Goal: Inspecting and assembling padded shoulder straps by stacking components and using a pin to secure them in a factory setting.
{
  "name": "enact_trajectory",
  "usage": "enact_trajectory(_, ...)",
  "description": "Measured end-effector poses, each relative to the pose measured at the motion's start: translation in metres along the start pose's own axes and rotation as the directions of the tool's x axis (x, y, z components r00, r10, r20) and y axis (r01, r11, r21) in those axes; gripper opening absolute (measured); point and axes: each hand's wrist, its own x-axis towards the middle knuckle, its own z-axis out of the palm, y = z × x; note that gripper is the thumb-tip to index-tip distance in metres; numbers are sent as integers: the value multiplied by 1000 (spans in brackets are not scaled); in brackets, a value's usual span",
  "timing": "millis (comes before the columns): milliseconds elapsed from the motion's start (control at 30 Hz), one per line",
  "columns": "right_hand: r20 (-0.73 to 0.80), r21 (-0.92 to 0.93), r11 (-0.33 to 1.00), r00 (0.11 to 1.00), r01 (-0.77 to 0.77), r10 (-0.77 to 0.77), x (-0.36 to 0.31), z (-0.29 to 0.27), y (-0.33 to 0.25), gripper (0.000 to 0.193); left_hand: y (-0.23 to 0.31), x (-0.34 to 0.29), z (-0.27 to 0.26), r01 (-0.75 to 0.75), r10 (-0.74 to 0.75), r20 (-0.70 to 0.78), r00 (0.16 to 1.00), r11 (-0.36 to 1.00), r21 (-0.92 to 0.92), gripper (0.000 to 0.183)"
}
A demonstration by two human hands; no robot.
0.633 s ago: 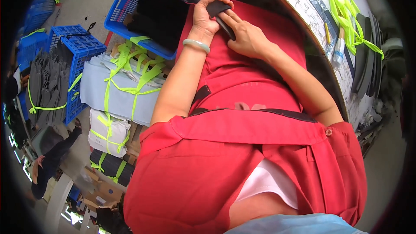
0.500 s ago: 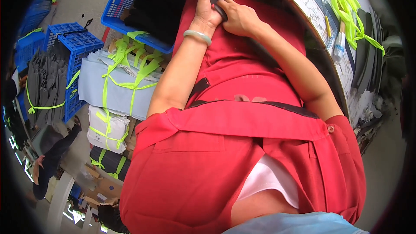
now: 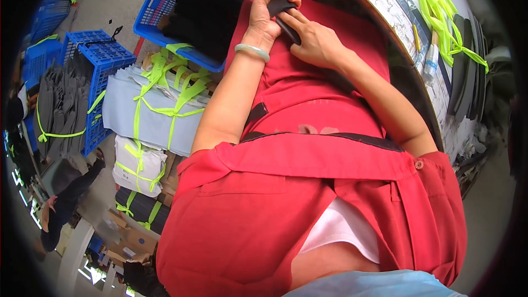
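Over my red-covered lap, both hands meet on a dark, flexible strip (image 3: 281,5). My left hand (image 3: 263,16), with a pale bangle on the wrist, curls its fingers round the strip's upper part. Just to the right, my right hand (image 3: 320,44) grips the strip lower down, its first fingers laid along it and the thumb below. A length of the strip shows between the two hands. Its lower part passes under my right hand, so I cannot tell where it ends.
To the left, a blue crate (image 3: 148,22) holds dark pieces, near tied pale-blue sheets (image 3: 124,102) and a blue crate (image 3: 104,58) beside bundled grey pieces (image 3: 60,96). A worn white table (image 3: 385,8) on the right bears green ties (image 3: 440,11) and dark strips (image 3: 465,71).
My right hand has shifted right and down along the strip, and its fingers have straightened. More of the strip shows between the hands. My left hand keeps its hold.
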Motion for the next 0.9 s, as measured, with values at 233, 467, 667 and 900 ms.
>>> enact_trajectory(233, 172, -114, 986, 975, -119, 138, 40, -5, 18, 46, -12, 5, 11, 38, -38, -39, 999, 999, 11, 22)
enact_trajectory(467, 214, -192, 969, 956, -158, 199, 45, -6, 13, 28, -9, 14, 11, -21, 21, -10, 1000, 999, 48, 11)
enact_trajectory(667, 21, -60, 998, 999, -36, 37, 5, 4, 0, 56, 8, 2, -2, -16, 15, 30, 999, 999, 32, 21)
enact_trajectory(900, 49, -70, 996, 997, -55, 58, 29, -1, 15, 53, -1, 1, 10, 87, -87, 76, 993, 996, -3, 28)
